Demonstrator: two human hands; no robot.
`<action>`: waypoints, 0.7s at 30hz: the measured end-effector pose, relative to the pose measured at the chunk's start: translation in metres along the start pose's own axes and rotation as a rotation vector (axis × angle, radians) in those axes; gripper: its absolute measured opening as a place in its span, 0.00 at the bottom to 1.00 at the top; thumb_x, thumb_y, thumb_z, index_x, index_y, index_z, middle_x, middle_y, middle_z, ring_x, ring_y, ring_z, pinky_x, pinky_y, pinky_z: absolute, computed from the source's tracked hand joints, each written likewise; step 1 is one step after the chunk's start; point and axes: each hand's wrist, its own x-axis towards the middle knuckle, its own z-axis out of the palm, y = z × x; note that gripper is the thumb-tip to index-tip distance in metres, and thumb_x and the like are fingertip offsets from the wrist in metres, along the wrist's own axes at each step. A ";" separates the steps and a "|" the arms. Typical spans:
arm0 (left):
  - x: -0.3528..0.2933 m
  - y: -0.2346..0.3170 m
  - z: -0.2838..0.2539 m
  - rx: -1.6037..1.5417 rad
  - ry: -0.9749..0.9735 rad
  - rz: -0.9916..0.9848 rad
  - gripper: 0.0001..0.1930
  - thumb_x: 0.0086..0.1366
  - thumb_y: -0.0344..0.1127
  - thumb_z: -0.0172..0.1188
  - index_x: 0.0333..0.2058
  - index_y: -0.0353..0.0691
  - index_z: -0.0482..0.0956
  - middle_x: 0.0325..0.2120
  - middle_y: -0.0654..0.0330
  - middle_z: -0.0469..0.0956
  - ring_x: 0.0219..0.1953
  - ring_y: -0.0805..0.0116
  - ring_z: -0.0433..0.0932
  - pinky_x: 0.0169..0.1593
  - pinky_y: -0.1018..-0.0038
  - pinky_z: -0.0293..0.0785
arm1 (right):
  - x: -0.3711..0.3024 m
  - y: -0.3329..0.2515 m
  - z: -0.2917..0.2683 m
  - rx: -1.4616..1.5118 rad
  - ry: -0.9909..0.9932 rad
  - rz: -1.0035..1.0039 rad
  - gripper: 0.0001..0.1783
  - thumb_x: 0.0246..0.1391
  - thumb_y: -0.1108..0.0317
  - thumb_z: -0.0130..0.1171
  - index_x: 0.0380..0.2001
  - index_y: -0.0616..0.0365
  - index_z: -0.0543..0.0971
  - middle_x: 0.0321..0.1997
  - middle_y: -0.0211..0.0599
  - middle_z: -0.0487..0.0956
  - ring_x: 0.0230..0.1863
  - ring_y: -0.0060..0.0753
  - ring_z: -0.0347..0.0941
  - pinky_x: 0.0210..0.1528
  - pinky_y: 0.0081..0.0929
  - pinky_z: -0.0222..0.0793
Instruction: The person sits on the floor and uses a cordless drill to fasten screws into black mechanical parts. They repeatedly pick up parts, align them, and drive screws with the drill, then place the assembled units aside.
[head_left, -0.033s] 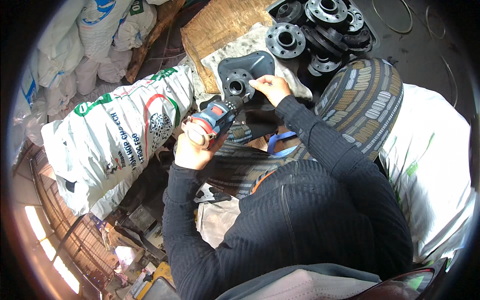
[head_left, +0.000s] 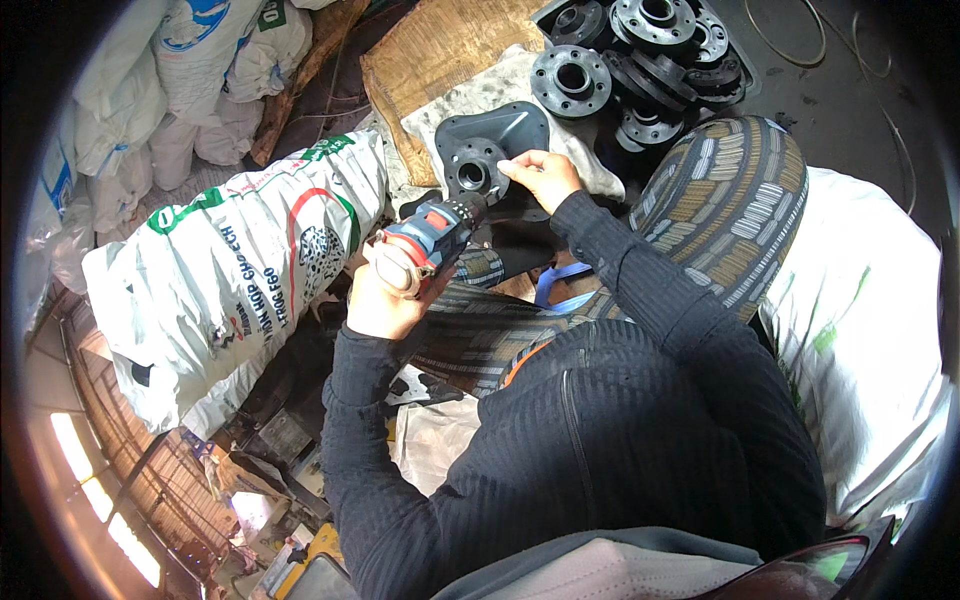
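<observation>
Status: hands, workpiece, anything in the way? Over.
Left hand gripping blue-red power drill. Right hand at rim of round grey metal flange. Flange's central hole uncovered. Possibly in the way: right hand.

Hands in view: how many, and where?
2. The left hand grips the power drill; the right hand is at the edge of the flanged metal part. No other hands show.

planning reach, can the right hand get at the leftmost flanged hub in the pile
Probably yes: the right hand is close, with nothing visible between it and that leftmost flanged hub, though its fingertips are at another hub.
</observation>
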 end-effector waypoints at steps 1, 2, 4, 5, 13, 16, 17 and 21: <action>0.004 0.003 -0.005 0.099 -0.029 0.049 0.23 0.49 0.37 0.70 0.41 0.32 0.74 0.35 0.51 0.79 0.38 0.58 0.80 0.43 0.70 0.75 | 0.001 -0.001 0.000 -0.010 -0.004 -0.005 0.17 0.48 0.56 0.65 0.27 0.61 0.81 0.25 0.25 0.77 0.29 0.17 0.67 0.34 0.19 0.63; 0.009 0.010 -0.009 0.118 -0.029 0.065 0.19 0.48 0.37 0.70 0.37 0.34 0.76 0.31 0.51 0.80 0.34 0.56 0.81 0.40 0.70 0.77 | 0.001 -0.001 -0.001 -0.021 0.001 -0.010 0.16 0.48 0.56 0.65 0.27 0.61 0.81 0.24 0.24 0.76 0.27 0.16 0.66 0.33 0.19 0.63; 0.017 0.010 -0.013 0.151 -0.059 0.091 0.18 0.47 0.36 0.69 0.35 0.35 0.77 0.30 0.51 0.80 0.33 0.56 0.81 0.39 0.69 0.77 | 0.000 -0.002 -0.001 -0.022 0.011 0.000 0.16 0.48 0.56 0.65 0.26 0.60 0.81 0.21 0.22 0.74 0.26 0.15 0.65 0.31 0.19 0.62; 0.019 0.010 -0.015 0.168 -0.073 0.100 0.17 0.46 0.35 0.69 0.34 0.35 0.78 0.29 0.52 0.80 0.33 0.56 0.81 0.38 0.69 0.77 | -0.001 -0.002 -0.001 -0.022 0.013 0.007 0.16 0.48 0.56 0.65 0.26 0.60 0.81 0.20 0.22 0.74 0.25 0.14 0.64 0.30 0.18 0.61; 0.036 0.014 -0.019 0.270 -0.140 0.146 0.17 0.47 0.36 0.66 0.37 0.37 0.77 0.27 0.52 0.79 0.29 0.55 0.80 0.33 0.68 0.76 | -0.005 -0.012 -0.001 -0.027 0.030 0.029 0.16 0.46 0.56 0.66 0.25 0.59 0.80 0.18 0.21 0.71 0.22 0.13 0.62 0.27 0.18 0.59; 0.036 0.015 -0.013 0.260 -0.132 0.075 0.23 0.46 0.37 0.67 0.43 0.38 0.75 0.28 0.52 0.79 0.30 0.56 0.80 0.33 0.69 0.76 | -0.004 -0.009 -0.002 0.018 0.026 0.043 0.15 0.46 0.57 0.67 0.24 0.59 0.80 0.18 0.21 0.72 0.22 0.13 0.62 0.27 0.18 0.59; 0.037 0.018 -0.013 0.262 -0.140 0.096 0.25 0.46 0.37 0.67 0.45 0.39 0.74 0.28 0.53 0.79 0.30 0.56 0.80 0.34 0.69 0.76 | -0.004 -0.008 -0.001 0.033 0.023 0.053 0.15 0.46 0.57 0.67 0.24 0.59 0.80 0.18 0.21 0.72 0.22 0.13 0.62 0.27 0.18 0.60; 0.038 0.021 -0.014 0.299 -0.185 0.186 0.30 0.45 0.36 0.66 0.49 0.39 0.71 0.37 0.53 0.78 0.37 0.56 0.79 0.41 0.69 0.75 | -0.002 -0.007 0.000 0.054 0.009 0.040 0.14 0.47 0.58 0.67 0.24 0.59 0.79 0.18 0.22 0.72 0.22 0.13 0.62 0.27 0.17 0.59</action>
